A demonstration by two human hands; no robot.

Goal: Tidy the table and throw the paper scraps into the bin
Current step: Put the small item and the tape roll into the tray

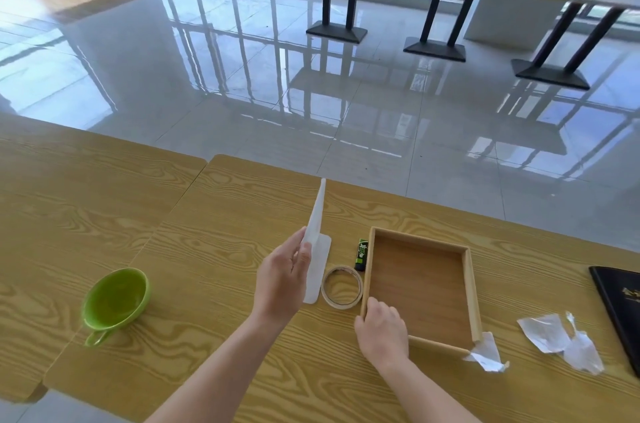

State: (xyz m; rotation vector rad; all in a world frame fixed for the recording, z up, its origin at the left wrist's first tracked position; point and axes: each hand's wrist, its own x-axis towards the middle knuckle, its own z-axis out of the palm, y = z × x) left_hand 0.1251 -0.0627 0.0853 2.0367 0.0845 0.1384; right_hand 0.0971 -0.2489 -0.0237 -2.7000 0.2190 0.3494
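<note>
My left hand (282, 279) holds a white sheet of paper (317, 242) edge-on, lifted above the wooden table (207, 214). My right hand (381, 329) grips the near left corner of an empty wooden tray (420, 284). One crumpled white paper scrap (486, 355) lies against the tray's near right corner. Two more crumpled scraps (561, 341) lie on the table to the right of the tray. No bin is in view.
A roll of tape (341, 287) and a green lighter (362, 254) lie just left of the tray. A green cup (116, 301) sits tilted at the left. A black folder (620, 305) lies at the right edge. Beyond the table are shiny floor tiles and other tables.
</note>
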